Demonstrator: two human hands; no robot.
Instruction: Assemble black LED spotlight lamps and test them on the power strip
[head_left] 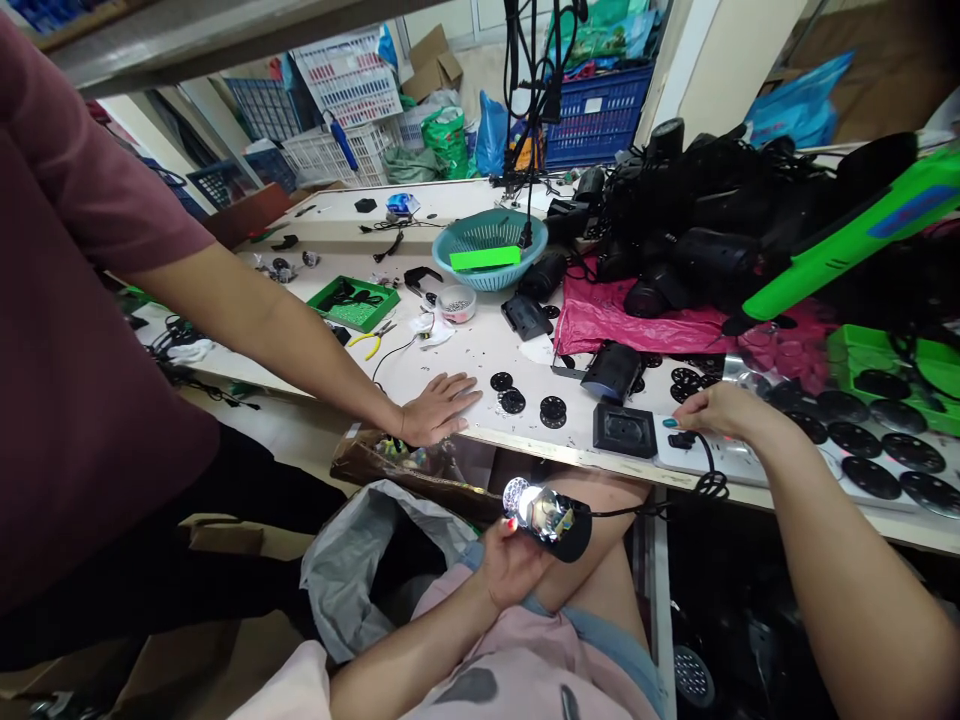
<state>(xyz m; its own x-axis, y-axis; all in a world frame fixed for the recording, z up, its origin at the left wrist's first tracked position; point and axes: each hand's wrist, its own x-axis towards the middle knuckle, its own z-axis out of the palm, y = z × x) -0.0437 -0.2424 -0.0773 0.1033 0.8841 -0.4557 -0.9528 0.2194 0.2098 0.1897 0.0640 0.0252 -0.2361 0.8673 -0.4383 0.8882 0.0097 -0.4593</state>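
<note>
My left hand [514,565] holds a black device [551,520] above my lap, its clear front end lit bright white. A black cable runs from the device to the right, up to a plug [681,440] in the white power strip [705,458]. At the left end of the strip, beside that plug, the fingers of my right hand [712,412] are pinched together at its upper edge; whatever is between them is too small to tell. Left of the strip lies a black square frame [624,430]. Several black perforated discs [553,410] are on the white table [510,345].
A person in a maroon shirt [97,300] stands at the left, one hand [441,408] flat on the table edge. A teal basket [491,230], green tray [352,303], yellow pliers [367,340] and piled black devices [705,200] lie farther back. Cables hang overhead.
</note>
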